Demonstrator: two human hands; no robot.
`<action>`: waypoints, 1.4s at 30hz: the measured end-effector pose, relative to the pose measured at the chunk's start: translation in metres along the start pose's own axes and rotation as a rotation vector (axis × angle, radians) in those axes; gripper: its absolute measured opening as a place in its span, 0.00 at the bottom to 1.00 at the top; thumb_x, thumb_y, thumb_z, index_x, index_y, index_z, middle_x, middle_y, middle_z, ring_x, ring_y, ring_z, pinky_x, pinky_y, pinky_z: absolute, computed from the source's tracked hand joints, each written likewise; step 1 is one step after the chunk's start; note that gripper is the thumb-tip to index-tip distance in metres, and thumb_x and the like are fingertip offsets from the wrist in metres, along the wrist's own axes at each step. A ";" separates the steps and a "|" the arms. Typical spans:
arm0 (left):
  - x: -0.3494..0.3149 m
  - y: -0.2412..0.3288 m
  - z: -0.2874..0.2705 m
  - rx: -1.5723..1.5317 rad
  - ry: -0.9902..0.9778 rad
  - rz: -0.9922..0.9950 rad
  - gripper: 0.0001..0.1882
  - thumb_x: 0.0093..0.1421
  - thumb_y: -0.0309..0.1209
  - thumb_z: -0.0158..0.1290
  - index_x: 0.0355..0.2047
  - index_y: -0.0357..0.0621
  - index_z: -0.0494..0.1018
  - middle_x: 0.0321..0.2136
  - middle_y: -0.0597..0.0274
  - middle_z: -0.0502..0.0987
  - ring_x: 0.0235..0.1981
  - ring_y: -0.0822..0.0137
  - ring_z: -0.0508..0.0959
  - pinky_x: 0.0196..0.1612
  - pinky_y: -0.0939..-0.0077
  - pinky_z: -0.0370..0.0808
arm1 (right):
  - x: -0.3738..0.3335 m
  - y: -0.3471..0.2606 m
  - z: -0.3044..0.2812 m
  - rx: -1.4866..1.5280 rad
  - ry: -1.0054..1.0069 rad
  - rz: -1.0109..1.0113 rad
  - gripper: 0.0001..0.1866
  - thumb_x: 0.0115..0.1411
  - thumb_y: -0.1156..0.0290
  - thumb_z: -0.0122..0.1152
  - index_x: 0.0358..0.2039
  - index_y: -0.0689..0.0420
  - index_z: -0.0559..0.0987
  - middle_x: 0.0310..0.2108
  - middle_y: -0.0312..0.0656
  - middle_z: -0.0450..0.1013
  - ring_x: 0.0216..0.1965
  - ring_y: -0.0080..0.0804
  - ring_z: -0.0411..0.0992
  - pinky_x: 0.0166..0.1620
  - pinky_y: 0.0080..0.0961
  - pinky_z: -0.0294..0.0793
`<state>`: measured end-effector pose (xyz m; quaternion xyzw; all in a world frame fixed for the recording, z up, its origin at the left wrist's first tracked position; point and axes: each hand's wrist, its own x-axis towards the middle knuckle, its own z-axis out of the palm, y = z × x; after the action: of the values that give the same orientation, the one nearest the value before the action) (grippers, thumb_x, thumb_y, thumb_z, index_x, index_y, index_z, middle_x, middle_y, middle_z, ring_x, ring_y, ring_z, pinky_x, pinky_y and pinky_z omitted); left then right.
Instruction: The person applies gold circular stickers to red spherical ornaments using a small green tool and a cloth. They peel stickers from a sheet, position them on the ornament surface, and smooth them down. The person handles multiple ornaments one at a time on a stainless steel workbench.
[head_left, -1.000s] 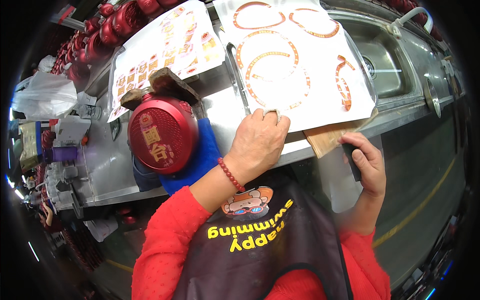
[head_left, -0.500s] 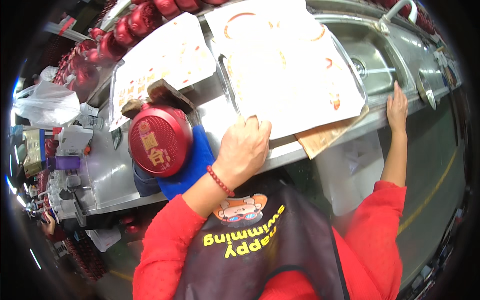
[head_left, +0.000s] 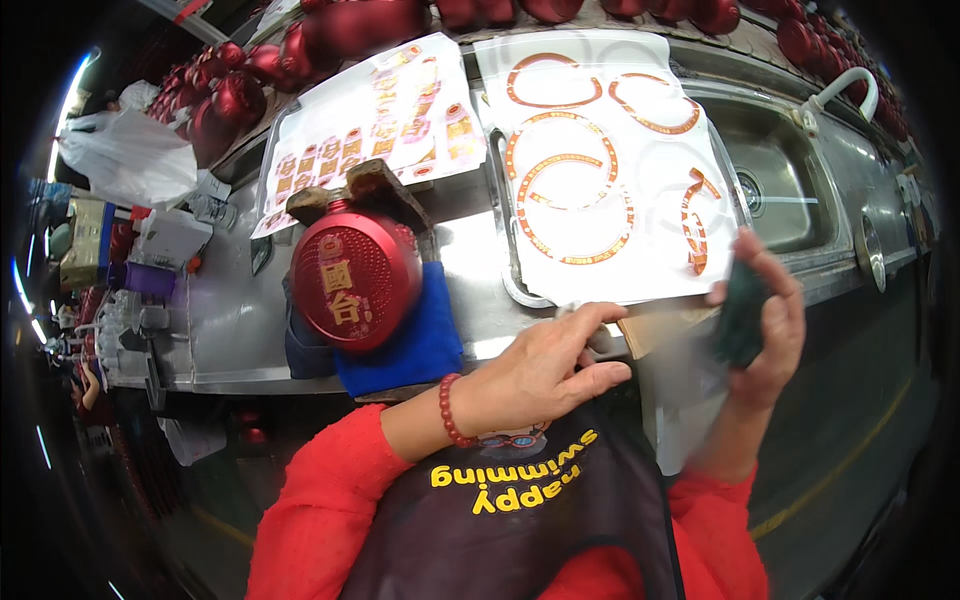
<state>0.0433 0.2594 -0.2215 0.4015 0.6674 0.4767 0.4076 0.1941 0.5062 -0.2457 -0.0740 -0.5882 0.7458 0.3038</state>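
Note:
My left hand [head_left: 550, 368], with a red bead bracelet at the wrist, reaches across the front of the counter. Its thumb and forefinger are apart and it holds nothing I can see. My right hand [head_left: 778, 335], blurred by motion, grips a small dark green flat piece [head_left: 742, 310] by the tray's front right corner. Beyond my hands, a white sheet with red-and-gold curved decals [head_left: 570, 190] lies on a metal tray [head_left: 512, 275]. To the left, a round red bottle [head_left: 355, 285] with gold characters leans against wooden blocks [head_left: 385, 195], over a blue cloth [head_left: 410, 340].
A second decal sheet [head_left: 375, 120] lies at the back left. Red bottles [head_left: 365, 30] line the far edge. At right are a steel sink [head_left: 790, 180] with a tap [head_left: 845, 90]. A plastic bag [head_left: 130, 160] and boxes stand far left; brown cardboard [head_left: 650, 330] juts from under the tray.
My right hand has come back from beside the sink and now holds the dark green piece. My left hand has left the sheet's front edge and opened. The view has shifted.

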 end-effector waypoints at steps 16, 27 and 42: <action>-0.235 -0.051 -0.118 -0.258 1.141 0.076 0.12 0.72 0.32 0.53 0.52 0.43 0.72 0.39 0.67 0.82 0.33 0.81 0.78 0.29 0.87 0.69 | -0.052 0.054 0.094 0.123 -0.047 0.402 0.17 0.76 0.65 0.49 0.53 0.67 0.74 0.42 0.51 0.79 0.41 0.34 0.80 0.45 0.30 0.82; -0.283 -0.179 -0.244 1.156 1.143 -0.485 0.18 0.70 0.38 0.56 0.52 0.38 0.74 0.42 0.52 0.80 0.42 0.54 0.78 0.49 0.62 0.74 | -0.038 0.071 0.047 0.474 0.378 0.635 0.21 0.75 0.65 0.49 0.59 0.70 0.67 0.55 0.61 0.72 0.61 0.55 0.72 0.61 0.48 0.77; 0.045 0.106 -0.258 0.996 0.484 0.213 0.11 0.68 0.34 0.53 0.44 0.42 0.80 0.31 0.57 0.81 0.31 0.66 0.79 0.34 0.71 0.77 | -0.027 0.063 0.038 0.705 0.348 0.645 0.20 0.74 0.66 0.49 0.56 0.71 0.68 0.57 0.67 0.70 0.61 0.61 0.70 0.63 0.55 0.73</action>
<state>-0.1961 0.2451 -0.0717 0.4896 0.8422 0.2211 -0.0461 0.1749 0.4520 -0.2997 -0.2681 -0.1887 0.9314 0.1582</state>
